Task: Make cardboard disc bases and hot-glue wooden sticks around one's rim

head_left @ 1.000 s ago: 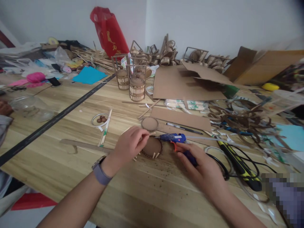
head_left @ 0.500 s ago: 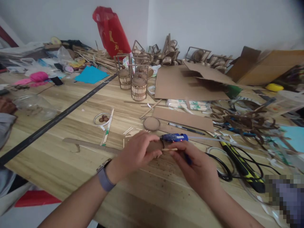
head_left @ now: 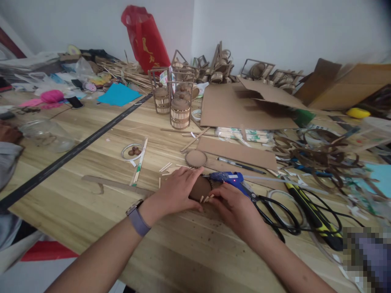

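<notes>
My left hand (head_left: 175, 191), with a watch on its wrist, curves around a round brown cardboard disc (head_left: 200, 188), thumb and fingers at its edge. At the disc's near right rim, my right hand (head_left: 233, 203) pinches a short pale wooden stick (head_left: 210, 197). A second short stick piece (head_left: 202, 198) stands at the rim beside it. Just behind the right hand lies a blue glue gun (head_left: 229, 177), its nozzle pointing at the disc. Black-handled scissors (head_left: 282, 215) lie to the right of that hand.
Another rimmed disc (head_left: 196, 158) and loose short sticks (head_left: 166, 167) lie behind my hands. A tape ring (head_left: 122, 153) encircles brown beads (head_left: 134, 151). Finished small baskets (head_left: 180, 112) stand farther back. A utility knife (head_left: 311, 215) and cables are at right; another person's hand (head_left: 10, 132) is at left.
My right hand has brought the stick down and left to the disc's rim. My left thumb and fingers have spread apart around the disc, away from the stick.
</notes>
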The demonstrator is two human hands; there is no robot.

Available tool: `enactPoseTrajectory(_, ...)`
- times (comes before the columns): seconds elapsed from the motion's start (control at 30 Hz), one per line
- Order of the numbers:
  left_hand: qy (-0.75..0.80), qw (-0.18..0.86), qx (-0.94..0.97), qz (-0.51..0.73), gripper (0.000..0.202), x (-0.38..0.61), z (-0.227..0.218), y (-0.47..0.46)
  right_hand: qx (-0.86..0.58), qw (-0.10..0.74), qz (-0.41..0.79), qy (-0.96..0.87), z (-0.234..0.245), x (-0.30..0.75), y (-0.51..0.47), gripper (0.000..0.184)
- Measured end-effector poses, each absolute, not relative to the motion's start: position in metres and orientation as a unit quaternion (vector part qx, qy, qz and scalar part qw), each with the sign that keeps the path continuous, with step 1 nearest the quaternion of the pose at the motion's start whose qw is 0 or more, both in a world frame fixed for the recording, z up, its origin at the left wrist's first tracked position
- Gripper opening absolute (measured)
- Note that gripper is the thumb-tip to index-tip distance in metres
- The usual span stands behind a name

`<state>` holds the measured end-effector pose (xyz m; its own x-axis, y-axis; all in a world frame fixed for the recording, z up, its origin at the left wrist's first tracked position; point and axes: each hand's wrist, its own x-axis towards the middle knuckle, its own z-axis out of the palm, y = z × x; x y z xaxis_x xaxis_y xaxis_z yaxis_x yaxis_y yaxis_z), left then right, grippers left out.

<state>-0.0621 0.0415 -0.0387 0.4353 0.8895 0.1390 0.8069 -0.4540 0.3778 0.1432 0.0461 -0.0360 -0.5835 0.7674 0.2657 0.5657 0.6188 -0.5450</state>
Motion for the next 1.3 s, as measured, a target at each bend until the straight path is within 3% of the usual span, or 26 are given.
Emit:
enactPoseTrajectory(0.37, 0.517, 0.160, 0.825, 0.165, 0.101, -0.061, -0.041, 0.044, -0.347, 0.260, 0.202, -0.878, -0.046, 0.143, 0.049, 0.013)
enactPoseTrajectory(0.7, 0.499, 0.207, 0.818, 0.200, 0.095, -0.062, -0.044, 0.043, -0.375, 0.290, 0.115, -0.873, -0.046, 0.141, 0.047, 0.013)
enactPoseTrajectory(1.13, 0.471, 0.186, 0.835, 0.214, 0.085, -0.055, -0.049, 0.040, -0.384, 0.277, 0.024, -0.880, -0.031, 0.145, 0.045, 0.021)
enactPoseTrajectory(1.3, 0.474, 0.176, 0.836, 0.212, 0.080, -0.056, -0.046, 0.038, -0.381, 0.286, 0.047, -0.878, -0.018, 0.151, 0.046, 0.021)
